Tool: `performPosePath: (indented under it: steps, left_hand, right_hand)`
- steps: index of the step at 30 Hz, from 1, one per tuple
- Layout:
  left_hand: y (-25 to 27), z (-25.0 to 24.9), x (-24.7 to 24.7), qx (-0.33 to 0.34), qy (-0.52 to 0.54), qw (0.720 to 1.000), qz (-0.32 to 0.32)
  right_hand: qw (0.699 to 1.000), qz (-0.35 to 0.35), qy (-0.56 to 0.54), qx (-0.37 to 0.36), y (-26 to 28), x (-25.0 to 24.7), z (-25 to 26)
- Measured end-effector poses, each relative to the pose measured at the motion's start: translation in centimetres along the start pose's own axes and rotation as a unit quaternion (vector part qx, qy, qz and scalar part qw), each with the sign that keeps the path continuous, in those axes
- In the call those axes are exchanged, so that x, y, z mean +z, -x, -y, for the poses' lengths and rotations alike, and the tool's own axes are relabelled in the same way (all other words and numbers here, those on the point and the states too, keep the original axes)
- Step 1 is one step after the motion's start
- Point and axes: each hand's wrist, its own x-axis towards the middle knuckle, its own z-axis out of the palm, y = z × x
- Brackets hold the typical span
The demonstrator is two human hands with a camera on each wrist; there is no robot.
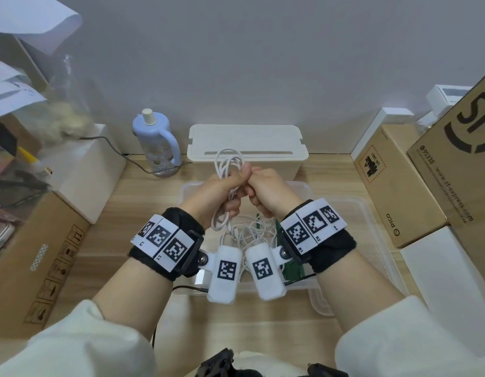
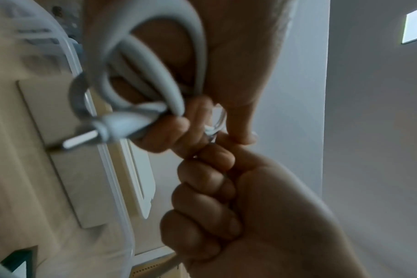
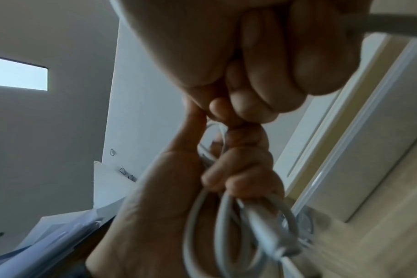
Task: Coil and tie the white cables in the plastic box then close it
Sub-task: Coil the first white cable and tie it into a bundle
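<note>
As more white cables (image 1: 249, 235) wait loose in the plastic box (image 1: 372, 213), a person ties one coiled cable (image 1: 227, 164) above it.
The left hand (image 1: 219, 191) clenches the coil; the right hand (image 1: 268, 191) pinches its tail; a slackened grip would likely let the loops spring apart.

The coiled cable (image 1: 227, 164) is white. The plastic box (image 1: 372, 221) is clear. Wrist bands (image 1: 167, 242) show black-and-white square markers on black cloth. The bottle (image 1: 154, 140) is pale blue; the desk (image 1: 127, 213) is light wood-grain.
</note>
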Motion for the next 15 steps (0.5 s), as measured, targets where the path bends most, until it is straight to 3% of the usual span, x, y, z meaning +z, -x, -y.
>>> performPosePath:
  steps: [4, 7, 9, 12, 13, 15]
  left_hand:
    - [-0.3, 0.1, -0.3, 0.055, 0.018, 0.998, -0.039]
    - [-0.6, -0.5, -0.8, 0.082, 0.135, 0.981, -0.113]
    - [-0.6, -1.2, -1.6, 0.101, 0.233, 0.956, -0.145]
    - [0.0, -2.5, -2.9, 0.138, 0.340, 0.923, -0.116]
    - [0.2, -2.8, -3.2, 0.147, 0.346, 0.922, -0.094]
    - [0.5, -2.9, -3.3, 0.143, 0.319, 0.935, -0.064]
  right_hand:
    - [0.998, 0.062, 0.022, 0.022, -0.1, 0.2, -0.4]
    - [0.989, 0.143, 0.039, -0.021, -0.2, 0.0, -1.4]
    - [0.968, 0.221, 0.110, -0.038, 0.0, -0.5, -2.0]
    - [0.920, 0.342, 0.190, -0.005, 0.3, -1.7, -3.0]
    - [0.913, 0.351, 0.207, 0.012, 0.4, -2.0, -3.3]
    - [0.922, 0.298, 0.245, 0.028, 0.3, -2.4, -3.5]
